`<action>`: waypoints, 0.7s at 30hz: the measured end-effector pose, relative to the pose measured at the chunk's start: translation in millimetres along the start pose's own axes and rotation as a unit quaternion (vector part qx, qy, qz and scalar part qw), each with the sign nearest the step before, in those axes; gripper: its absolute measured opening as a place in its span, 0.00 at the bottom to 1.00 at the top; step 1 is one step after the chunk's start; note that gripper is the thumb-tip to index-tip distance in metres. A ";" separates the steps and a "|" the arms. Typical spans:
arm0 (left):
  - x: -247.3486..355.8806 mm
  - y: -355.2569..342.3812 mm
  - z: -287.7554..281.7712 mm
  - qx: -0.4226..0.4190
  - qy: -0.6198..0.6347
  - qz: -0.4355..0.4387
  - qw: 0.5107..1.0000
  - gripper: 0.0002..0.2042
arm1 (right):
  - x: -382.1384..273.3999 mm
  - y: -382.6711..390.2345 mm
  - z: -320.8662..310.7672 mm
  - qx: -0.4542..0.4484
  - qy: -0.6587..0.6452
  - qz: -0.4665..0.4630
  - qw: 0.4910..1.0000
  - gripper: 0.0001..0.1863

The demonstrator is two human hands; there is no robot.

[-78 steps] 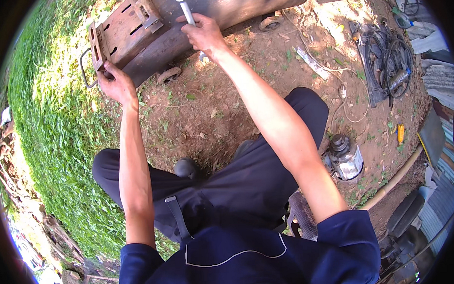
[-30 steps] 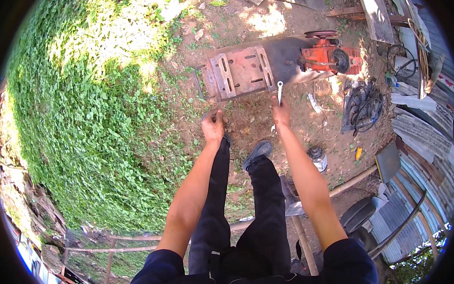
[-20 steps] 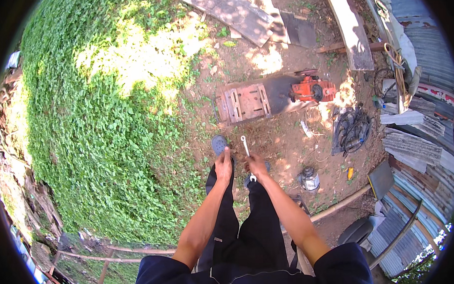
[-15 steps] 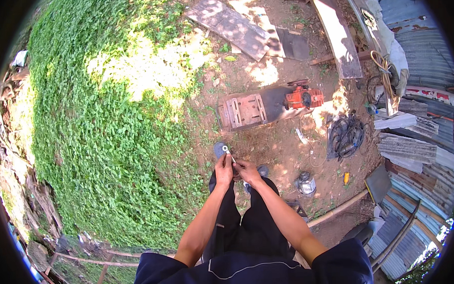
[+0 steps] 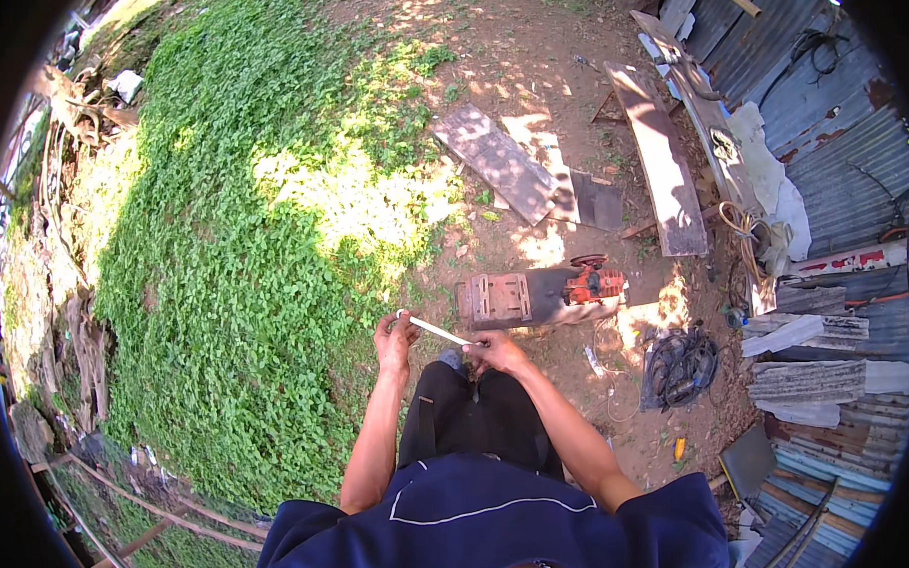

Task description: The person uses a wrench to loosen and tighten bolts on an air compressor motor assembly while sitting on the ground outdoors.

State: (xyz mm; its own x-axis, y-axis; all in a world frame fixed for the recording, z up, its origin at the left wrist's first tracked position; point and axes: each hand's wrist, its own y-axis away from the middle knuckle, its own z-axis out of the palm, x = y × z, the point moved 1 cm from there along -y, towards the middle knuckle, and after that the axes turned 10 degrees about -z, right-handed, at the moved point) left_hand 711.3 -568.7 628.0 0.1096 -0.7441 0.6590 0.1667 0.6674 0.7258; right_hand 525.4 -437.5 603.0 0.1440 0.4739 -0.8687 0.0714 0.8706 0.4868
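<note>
A long, pale wrench [image 5: 438,332] with a ring end stretches between my two hands, slanting down to the right. My left hand [image 5: 394,344] pinches its ring end, out over the edge of the green plants. The fingers of my right hand [image 5: 496,353] are closed round the other end, above my knees. Just beyond my right hand, a rusty metal base [image 5: 495,300] with slots lies on the dirt, and an orange-red machine [image 5: 593,285] with a wheel sits at its right end.
Flat boards [image 5: 498,162] lie on the dirt farther off, and a long plank bench [image 5: 660,162] stands at the right. A bundle of black cables [image 5: 681,364] and a yellow object [image 5: 680,448] rest on the ground. Corrugated sheets [image 5: 820,151] line the right side.
My hands have moved apart, the left one outward to the left. The wrench has swung from nearly upright to lying across between them. My view has tilted up, showing more of the far ground.
</note>
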 end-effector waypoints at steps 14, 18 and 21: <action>72.3 -31.6 51.8 -0.251 -0.108 -0.126 0.953 0.13 | -30.7 -21.7 -63.3 0.119 -0.275 0.045 0.953 0.10; 120.7 -96.8 43.6 -0.284 -0.147 -0.164 0.933 0.08 | -56.9 -72.0 -47.1 0.191 -0.352 0.029 0.916 0.08; 171.1 -139.1 25.1 -0.283 -0.185 -0.192 0.922 0.11 | -72.9 -138.7 -22.7 0.241 -0.392 0.025 0.888 0.06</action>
State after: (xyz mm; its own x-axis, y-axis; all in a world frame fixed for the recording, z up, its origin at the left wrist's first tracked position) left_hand 682.2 -788.2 644.7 -0.3872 -0.7914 0.4731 0.6188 0.1574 0.7696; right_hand 482.7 -589.8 596.7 0.7875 0.1081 -0.6067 0.4327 0.6040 0.6693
